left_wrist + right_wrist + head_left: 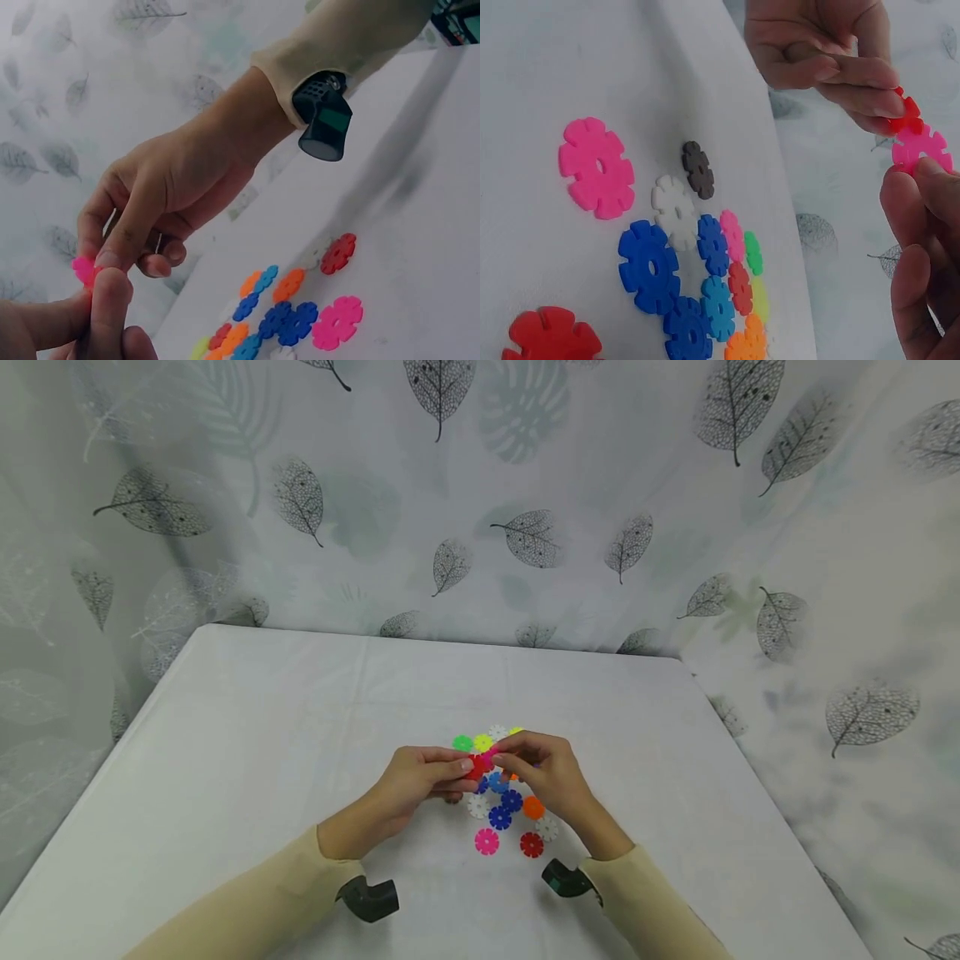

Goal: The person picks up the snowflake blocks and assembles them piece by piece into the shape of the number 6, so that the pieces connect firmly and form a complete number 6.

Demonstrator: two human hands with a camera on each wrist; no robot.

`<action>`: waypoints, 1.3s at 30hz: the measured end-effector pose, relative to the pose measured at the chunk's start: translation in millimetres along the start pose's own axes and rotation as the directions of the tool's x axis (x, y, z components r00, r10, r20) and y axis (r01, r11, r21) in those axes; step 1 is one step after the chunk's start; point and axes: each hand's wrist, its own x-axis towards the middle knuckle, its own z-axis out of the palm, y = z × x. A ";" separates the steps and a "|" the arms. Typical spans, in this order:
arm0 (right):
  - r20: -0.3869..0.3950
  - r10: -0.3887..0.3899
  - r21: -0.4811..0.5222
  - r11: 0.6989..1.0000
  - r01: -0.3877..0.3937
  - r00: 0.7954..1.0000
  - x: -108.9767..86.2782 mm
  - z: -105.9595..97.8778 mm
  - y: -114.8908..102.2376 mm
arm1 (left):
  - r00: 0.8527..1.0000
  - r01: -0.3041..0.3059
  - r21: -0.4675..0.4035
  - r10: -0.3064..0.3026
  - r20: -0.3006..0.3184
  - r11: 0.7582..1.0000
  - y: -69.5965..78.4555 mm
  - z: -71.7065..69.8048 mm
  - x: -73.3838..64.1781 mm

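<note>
Right wrist view: A red notched disc [909, 116], petal-edged like a flower, is pinched in the grip of the left hand [420, 774] and meets a bright pink notched disc [924, 145] held between thumb and finger in the right hand's grip, both raised above the white surface [270, 718]. Fingers hide most of the pair in the left wrist view, while the head view takes in the leaf-patterned curtain [375, 585] beyond the surface's far edge.
</note>
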 end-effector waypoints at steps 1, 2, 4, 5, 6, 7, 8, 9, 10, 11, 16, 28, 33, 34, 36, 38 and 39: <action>-0.004 -0.001 -0.005 1.000 0.001 1.000 -0.2 0.5 -0.1 | 1.000 -0.003 0.003 0.003 -0.002 1.000 0.2 0.4 0.1; -0.008 -0.003 -0.009 1.000 0.003 1.000 -0.5 0.9 -0.1 | 1.000 -0.006 0.007 0.006 -0.004 1.000 0.5 0.9 0.2; -0.013 -0.010 -0.024 1.000 0.009 1.000 -1.1 1.2 -0.1 | 1.000 -0.010 0.016 0.010 -0.008 1.000 1.2 1.7 0.2; -0.014 -0.014 -0.032 0.999 0.014 1.000 -1.4 1.4 -0.3 | 1.000 -0.011 0.022 0.011 -0.011 1.000 1.5 2.0 0.0; -0.014 -0.021 -0.038 0.999 0.021 1.000 -1.8 1.6 -0.7 | 1.000 -0.011 0.025 0.011 -0.012 1.000 1.8 2.2 -0.2; -0.013 -0.030 -0.044 0.999 0.030 0.999 -2.2 1.8 -0.9 | 1.000 -0.011 0.029 0.011 -0.014 1.000 2.1 2.4 -0.6; -0.013 -0.041 -0.053 0.998 0.041 0.999 -2.7 2.0 -1.3 | 1.000 -0.011 0.033 0.011 -0.015 0.999 2.4 2.5 -0.9; -0.010 -0.055 -0.065 0.996 0.054 0.998 -3.2 2.3 -1.7 | 1.000 -0.010 0.036 0.011 -0.016 0.999 2.5 2.6 -1.2; -0.007 -0.072 -0.076 0.995 0.071 0.997 -3.7 2.8 -2.6 | 1.000 -0.010 0.039 0.010 -0.016 0.999 2.8 2.5 -1.6; -0.004 -0.090 -0.086 0.992 0.089 0.996 -4.0 3.3 -3.1 | 1.000 -0.010 0.042 0.011 -0.018 0.999 3.0 2.5 -2.0; 0.001 -0.144 -0.114 0.983 0.143 0.990 -5.3 5.6 -4.9 | 1.000 -0.018 0.048 0.019 -0.022 0.999 2.1 1.8 -3.4; -0.027 -0.196 -0.108 0.975 0.192 0.980 -6.1 0.0 1.6 | 0.993 0.016 0.108 -0.028 0.113 0.994 -0.3 -1.5 0.2; 0.035 -0.195 -0.081 0.977 0.197 0.980 -7.9 -1.4 -0.9 | 0.986 0.017 0.168 -0.045 0.161 0.986 1.1 -1.6 0.9; 0.050 -0.195 -0.071 0.978 0.199 0.979 -8.2 -1.1 -2.0 | 0.984 0.018 0.179 -0.049 0.169 0.984 1.2 -2.0 0.6; 0.078 -0.204 -0.055 0.976 0.208 0.976 -8.4 0.0 -3.0 | 0.982 0.022 0.192 -0.058 0.181 0.981 0.9 -3.0 0.1; 0.101 -0.216 -0.055 0.973 0.222 0.971 -8.7 0.6 -3.6 | 0.980 0.035 0.191 -0.071 0.188 0.981 0.2 -3.6 -0.1; 0.111 -0.221 -0.058 0.972 0.228 0.969 -8.7 0.6 -3.6 | 0.979 0.039 0.191 -0.076 0.187 0.981 0.0 -3.9 -0.2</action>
